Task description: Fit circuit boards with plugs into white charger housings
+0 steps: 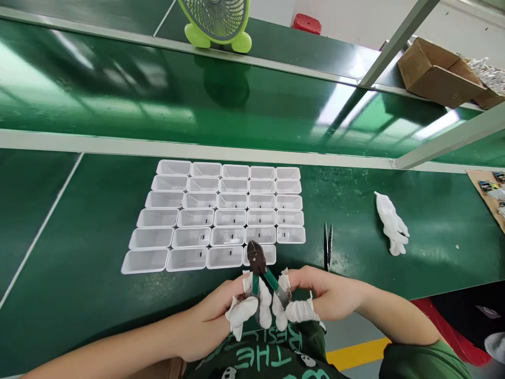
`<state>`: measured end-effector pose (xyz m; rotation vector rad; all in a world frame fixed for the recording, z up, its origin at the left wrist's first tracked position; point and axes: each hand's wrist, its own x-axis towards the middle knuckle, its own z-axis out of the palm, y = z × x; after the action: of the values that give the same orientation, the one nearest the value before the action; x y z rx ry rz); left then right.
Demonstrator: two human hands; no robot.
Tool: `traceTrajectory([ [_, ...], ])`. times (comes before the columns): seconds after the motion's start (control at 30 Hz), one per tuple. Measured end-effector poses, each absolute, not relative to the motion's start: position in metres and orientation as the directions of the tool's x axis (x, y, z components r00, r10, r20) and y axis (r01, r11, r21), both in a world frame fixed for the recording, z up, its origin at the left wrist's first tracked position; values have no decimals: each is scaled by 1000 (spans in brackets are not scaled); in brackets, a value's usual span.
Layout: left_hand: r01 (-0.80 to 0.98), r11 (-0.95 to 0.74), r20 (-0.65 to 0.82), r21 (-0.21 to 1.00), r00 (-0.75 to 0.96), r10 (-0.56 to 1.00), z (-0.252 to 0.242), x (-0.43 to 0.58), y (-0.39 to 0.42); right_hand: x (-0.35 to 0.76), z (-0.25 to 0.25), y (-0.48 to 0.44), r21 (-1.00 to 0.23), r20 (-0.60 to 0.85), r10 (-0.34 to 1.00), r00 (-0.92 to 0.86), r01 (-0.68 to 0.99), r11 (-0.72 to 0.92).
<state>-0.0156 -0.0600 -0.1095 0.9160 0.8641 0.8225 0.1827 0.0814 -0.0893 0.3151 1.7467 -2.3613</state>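
A pair of cutting pliers [256,257] with dark jaws and green handles is held between both hands at the front edge of the bench, jaws pointing away from me. My left hand [221,313] is closed around the left handle. The right handle lies in the grip of my right hand [321,295]. White wraps cover the fingertips of both hands. Just beyond the jaws stand rows of small white plastic bins [195,217]; the jaws overlap one front bin in view. Several bins contain tiny dark pieces.
Tweezers [328,245] lie right of the bins, and a white glove [392,223] farther right. A board with small parts [491,192] sits at the right edge. Above are a shelf post [445,139], a green fan [216,23] and a cardboard box [437,73].
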Motion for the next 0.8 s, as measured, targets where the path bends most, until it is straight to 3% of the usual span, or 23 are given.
traceTrajectory([
  [0.13, -102, 334, -260, 937, 433, 863, -108, -19, -60, 187, -91, 84, -964, -246, 19, -969, 242, -109],
  [0.27, -108, 310, -227, 945, 467, 855, -105, -18, -57, 189, -89, 86, -971, -237, 43, -971, 237, 8],
  [0.57, -200, 398, -290, 895, 416, 862, -109, -17, -58, 188, -89, 89, -959, -253, -22, -967, 254, -126],
  [0.8, -298, 476, -225, 827, 600, 767, -111, -15, -58, 189, -93, 86, -965, -198, 77, -977, 181, -192],
])
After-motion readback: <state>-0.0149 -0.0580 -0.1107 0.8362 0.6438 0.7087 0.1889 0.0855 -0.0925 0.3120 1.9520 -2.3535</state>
